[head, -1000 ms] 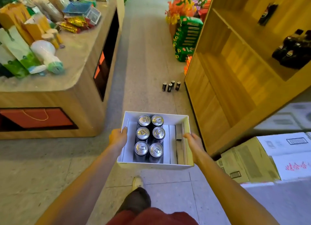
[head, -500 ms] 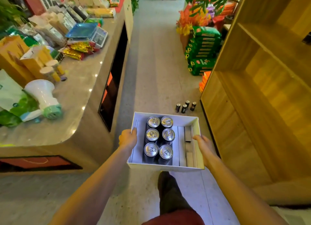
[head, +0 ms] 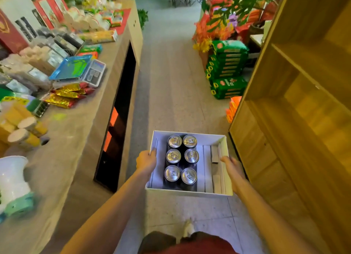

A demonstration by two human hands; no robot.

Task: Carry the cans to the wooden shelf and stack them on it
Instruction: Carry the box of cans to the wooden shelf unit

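Observation:
I hold a white open box point(head: 190, 193) in front of me over the floor. Several dark cans point(head: 182, 158) with silver tops stand in two rows in its left half. Folded cardboard strips fill its right half. My left hand point(head: 145, 160) grips the box's left wall, thumb inside. On the right wall sits my right hand point(head: 232, 168), gripping it. The wooden shelf point(head: 296, 109) rises close on the right, and its visible boards are bare.
A long counter point(head: 72, 124) on the left carries packets, cups, a scale and a white megaphone. Green sacks point(head: 227, 69) and orange flowers stand ahead on the right. The tiled aisle point(head: 171, 73) runs forward between counter and shelf.
I have walked forward along the aisle with the box. The loose cans on the floor and the cardboard cartons have dropped out of view. The shelf is closer on the right.

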